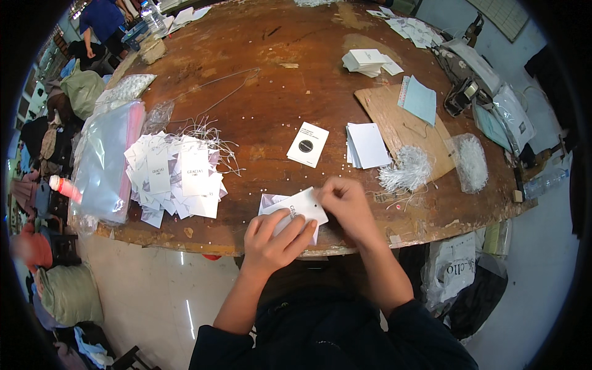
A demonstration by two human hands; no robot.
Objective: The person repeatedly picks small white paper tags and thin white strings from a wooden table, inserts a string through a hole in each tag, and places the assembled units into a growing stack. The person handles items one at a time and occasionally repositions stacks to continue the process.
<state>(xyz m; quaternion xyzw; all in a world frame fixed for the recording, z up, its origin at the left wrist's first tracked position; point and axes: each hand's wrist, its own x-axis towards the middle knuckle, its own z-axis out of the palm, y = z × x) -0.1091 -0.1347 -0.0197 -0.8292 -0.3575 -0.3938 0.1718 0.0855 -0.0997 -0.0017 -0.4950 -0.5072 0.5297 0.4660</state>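
Observation:
My left hand (276, 242) holds a white hang tag (306, 202) near the table's front edge, its fingers laid across the printed face. A small dark hole shows in the tag near its right end. Close beside that end, my right hand (346, 202) is closed with fingertips pinched together; whatever is between them is hidden. Another card with a purple-grey pattern (269, 200) lies partly under the tag. Beyond my hands rests a white card with a black circle (308, 144). A small stack of plain white cards (368, 145) sits right of it.
Strung tags (176, 176) are heaped at left beside clear plastic bags (105, 163). To the right lie a bundle of white strings (407, 168), a wooden board (385, 111) and a bagged string bundle (470, 163). More cards (365, 61) stand farther back.

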